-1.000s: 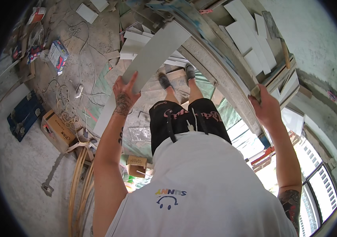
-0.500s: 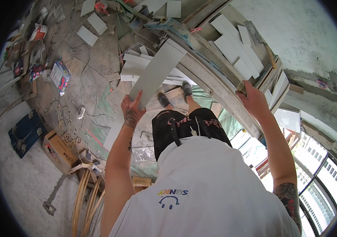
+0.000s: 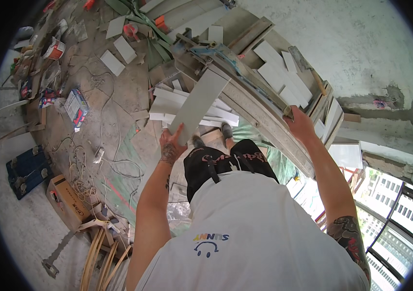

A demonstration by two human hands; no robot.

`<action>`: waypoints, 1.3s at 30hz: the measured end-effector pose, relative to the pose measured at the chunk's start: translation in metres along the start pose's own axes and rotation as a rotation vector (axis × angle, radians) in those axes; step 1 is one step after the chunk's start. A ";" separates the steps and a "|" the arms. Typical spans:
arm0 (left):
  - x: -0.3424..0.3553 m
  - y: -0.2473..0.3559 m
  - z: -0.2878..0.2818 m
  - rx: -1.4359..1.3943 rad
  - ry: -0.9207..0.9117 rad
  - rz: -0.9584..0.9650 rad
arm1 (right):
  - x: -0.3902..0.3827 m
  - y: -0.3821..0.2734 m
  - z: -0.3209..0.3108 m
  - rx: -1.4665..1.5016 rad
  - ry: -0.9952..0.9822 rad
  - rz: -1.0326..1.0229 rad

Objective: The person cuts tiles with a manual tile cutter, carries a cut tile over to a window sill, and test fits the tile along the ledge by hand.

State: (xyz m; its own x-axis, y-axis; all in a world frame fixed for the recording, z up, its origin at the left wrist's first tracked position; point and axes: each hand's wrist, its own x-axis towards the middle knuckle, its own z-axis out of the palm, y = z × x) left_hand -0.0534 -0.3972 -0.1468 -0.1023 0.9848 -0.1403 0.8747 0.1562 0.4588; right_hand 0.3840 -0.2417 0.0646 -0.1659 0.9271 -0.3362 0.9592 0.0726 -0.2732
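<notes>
A long, pale grey tile strip (image 3: pixel 201 102) slants from my left hand (image 3: pixel 171 146) up to a worn workbench (image 3: pixel 264 123). My left hand grips its near part along the edge, index finger stretched over the face. The strip's far end rests at the bench's edge, beside a long bar with flaking blue paint (image 3: pixel 243 77) that looks like a manual tile cutter. My right hand (image 3: pixel 301 127) is closed round a short, worn handle (image 3: pixel 289 112) at the bar's near end. Part of that handle is hidden by my fingers.
White cut tiles (image 3: pixel 281 72) and a wooden-handled trowel (image 3: pixel 313 72) lie beyond the bar. More pale strips (image 3: pixel 167 104) are stacked under the bench near my feet. Cables (image 3: pixel 114 97), a cardboard box (image 3: pixel 68 201) and a printed bag (image 3: pixel 76 109) lie on the floor to the left.
The whole view has shifted a little, with the bench lower in it. Both hands keep their grips, and the tile strip keeps its slant against the bench.
</notes>
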 end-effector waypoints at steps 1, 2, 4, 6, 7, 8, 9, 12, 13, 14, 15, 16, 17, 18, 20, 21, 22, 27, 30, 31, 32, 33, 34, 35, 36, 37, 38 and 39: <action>-0.002 -0.002 -0.001 -0.003 0.009 0.009 | -0.002 0.002 0.003 -0.014 0.005 0.005; -0.006 -0.002 0.000 -0.004 0.014 0.021 | 0.001 0.000 0.002 -0.028 0.019 0.006; -0.007 -0.003 -0.001 0.000 0.045 0.042 | 0.003 -0.003 0.005 -0.014 0.029 0.015; -0.010 0.005 -0.006 0.050 -0.030 0.015 | -0.007 -0.003 0.003 0.004 0.027 0.055; -0.011 0.003 -0.008 0.054 -0.021 0.014 | -0.007 -0.006 0.000 -0.006 0.029 0.049; -0.014 0.000 -0.009 0.058 -0.014 0.012 | -0.008 -0.009 -0.001 -0.016 0.030 0.042; -0.017 -0.003 -0.010 0.057 -0.035 -0.002 | -0.008 -0.012 -0.002 -0.008 0.040 0.035; -0.013 0.008 -0.019 0.076 -0.079 -0.025 | -0.010 -0.008 0.001 -0.014 0.038 0.065; -0.015 0.010 -0.022 0.104 -0.090 -0.029 | -0.012 -0.012 0.006 -0.092 0.252 -0.093; -0.015 0.011 -0.025 0.132 -0.102 -0.035 | -0.013 -0.014 0.008 -0.170 0.464 -0.251; -0.013 0.011 -0.028 0.138 -0.100 -0.035 | -0.012 -0.015 0.011 -0.165 0.467 -0.251; -0.012 0.013 -0.031 0.128 -0.116 -0.045 | -0.014 -0.034 0.007 -0.128 0.452 -0.319; -0.013 0.014 -0.033 0.129 -0.132 -0.047 | -0.018 -0.052 0.009 -0.091 0.435 -0.380; -0.016 0.015 -0.036 0.129 -0.146 -0.053 | -0.017 -0.066 0.017 0.063 0.234 -0.378; -0.016 0.019 -0.044 0.127 -0.133 -0.062 | -0.001 -0.094 0.040 0.197 -0.040 -0.403; -0.014 0.022 -0.049 0.130 -0.131 -0.063 | 0.012 -0.103 0.058 0.175 -0.111 -0.431; -0.010 0.029 -0.056 0.142 -0.170 -0.079 | 0.031 -0.104 0.086 0.131 -0.050 -0.438; -0.008 0.041 -0.078 0.177 -0.226 -0.101 | 0.104 -0.150 0.143 -0.025 0.044 -0.439; -0.002 0.059 -0.090 0.223 -0.268 -0.103 | 0.135 -0.156 0.172 -0.075 0.211 -0.396; 0.000 0.064 -0.094 0.200 -0.254 -0.093 | 0.143 -0.154 0.180 -0.075 0.189 -0.351; 0.000 0.063 -0.098 0.192 -0.257 -0.091 | 0.146 -0.155 0.184 -0.079 0.165 -0.304; 0.001 0.061 -0.102 0.187 -0.260 -0.090 | 0.148 -0.155 0.186 -0.093 0.121 -0.296; 0.002 0.061 -0.104 0.180 -0.255 -0.072 | 0.149 -0.154 0.187 -0.083 0.106 -0.295; 0.002 0.060 -0.106 0.177 -0.256 -0.065 | 0.149 -0.153 0.188 -0.051 0.136 -0.313; 0.002 0.058 -0.108 0.175 -0.260 -0.058 | 0.149 -0.154 0.189 -0.020 0.167 -0.331; 0.005 0.055 -0.113 0.165 -0.254 -0.036 | 0.152 -0.153 0.188 0.024 0.133 -0.322; 0.007 0.055 -0.116 0.163 -0.253 -0.023 | 0.151 -0.152 0.189 0.030 0.127 -0.318; 0.007 0.056 -0.119 0.159 -0.255 -0.014 | 0.148 -0.150 0.188 0.045 0.154 -0.317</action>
State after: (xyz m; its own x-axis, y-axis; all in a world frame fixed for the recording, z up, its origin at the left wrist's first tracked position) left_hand -0.0618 -0.3725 -0.0181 -0.0098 0.9286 -0.3708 0.9394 0.1357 0.3148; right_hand 0.1724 -0.1849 -0.1140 -0.4140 0.9059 -0.0898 0.8539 0.3523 -0.3830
